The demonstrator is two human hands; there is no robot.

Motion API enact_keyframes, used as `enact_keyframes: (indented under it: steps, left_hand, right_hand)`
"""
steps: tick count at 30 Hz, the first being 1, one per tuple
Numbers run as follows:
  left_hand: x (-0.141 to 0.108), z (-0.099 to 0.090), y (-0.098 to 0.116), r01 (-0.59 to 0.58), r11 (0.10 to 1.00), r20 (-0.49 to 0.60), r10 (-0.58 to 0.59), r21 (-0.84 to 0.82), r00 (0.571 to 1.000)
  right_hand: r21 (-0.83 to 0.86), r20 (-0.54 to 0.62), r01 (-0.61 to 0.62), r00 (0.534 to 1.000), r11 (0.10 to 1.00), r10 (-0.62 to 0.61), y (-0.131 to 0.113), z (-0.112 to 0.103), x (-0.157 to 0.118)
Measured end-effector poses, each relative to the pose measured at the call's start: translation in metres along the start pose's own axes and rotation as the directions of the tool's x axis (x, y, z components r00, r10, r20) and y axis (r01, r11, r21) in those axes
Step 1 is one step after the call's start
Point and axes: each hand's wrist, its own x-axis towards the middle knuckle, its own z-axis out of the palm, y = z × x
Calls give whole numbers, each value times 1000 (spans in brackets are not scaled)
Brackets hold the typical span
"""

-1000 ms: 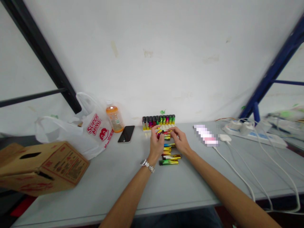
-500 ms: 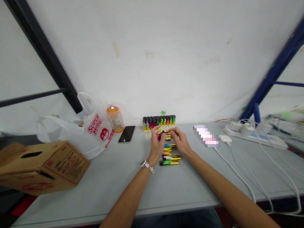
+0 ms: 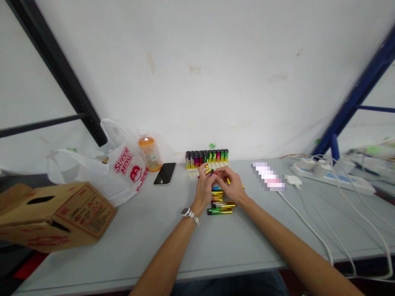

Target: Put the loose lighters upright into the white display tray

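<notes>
My left hand [image 3: 203, 189] is closed round a lighter [image 3: 208, 169] whose gold end shows above the fingers. My right hand [image 3: 231, 185] has its fingers pinched together against the left fingertips. A gold lighter shows between and beside the right fingers, partly hidden by them. Directly behind both hands stands a block of upright lighters [image 3: 202, 158] with black tops, in a pale tray [image 3: 224, 164]. Below the hands several lighters lie flat on the table, among them a green and gold one [image 3: 220, 211] and a white and gold one [image 3: 225, 204].
On the left are a cardboard box [image 3: 83, 213], a white plastic bag [image 3: 123, 164], an orange drink bottle [image 3: 149, 154] and a dark phone [image 3: 165, 174]. To the right lie a blurred-out phone [image 3: 268, 176], a white charger [image 3: 293, 180], a power strip [image 3: 342, 179] and trailing white cables.
My right hand has moved left and closed in, so its fingertips meet those of my left hand. The left hand stays nearly in place. The standing lighters look unchanged.
</notes>
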Motion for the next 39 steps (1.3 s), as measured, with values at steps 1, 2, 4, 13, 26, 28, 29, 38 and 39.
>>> enact_keyframes:
  steps: [1, 2, 4, 13, 26, 28, 29, 38, 39]
  left_hand:
    - [-1, 0, -1, 21, 999, 10, -20, -32, 1000]
    - [-2, 0, -1, 39, 997, 12, -39, -59, 999]
    - [-2, -1, -1, 54, 997, 19, -52, -63, 998]
    - [18, -37, -16, -68, 745, -75, 156, 664, 985]
    - [23, -48, -18, -45, 391, 78, -69, 919, 995]
    - [23, -47, -17, -35, 388, 67, -70, 921, 995]
    - [23, -47, -16, -31, 386, 61, -68, 922, 996]
    - [28, -54, -29, 6, 628, -10, 3, 779, 1000]
    - [29, -54, -30, 5, 677, -41, 37, 736, 998]
  right_hand:
    - [0, 3, 0, 1000, 1000, 0, 1, 2, 0]
    - [8, 4, -5, 1000, 1000, 5, 3, 4, 0]
    - [43, 14, -28, 1000, 999, 27, 6, 8, 0]
    - [215, -103, -116, 985, 970, 141, 22, -3, 26]
    - [-333, 93, 142, 989, 932, -117, 69, 10, 103]
    - [-355, 120, 147, 987, 923, -112, 70, 10, 107]
    - [-362, 130, 149, 986, 920, -108, 71, 10, 109]
    - [-496, 179, 156, 981, 854, -76, 79, 12, 125]
    - [-515, 170, 151, 983, 843, -72, 79, 12, 123]
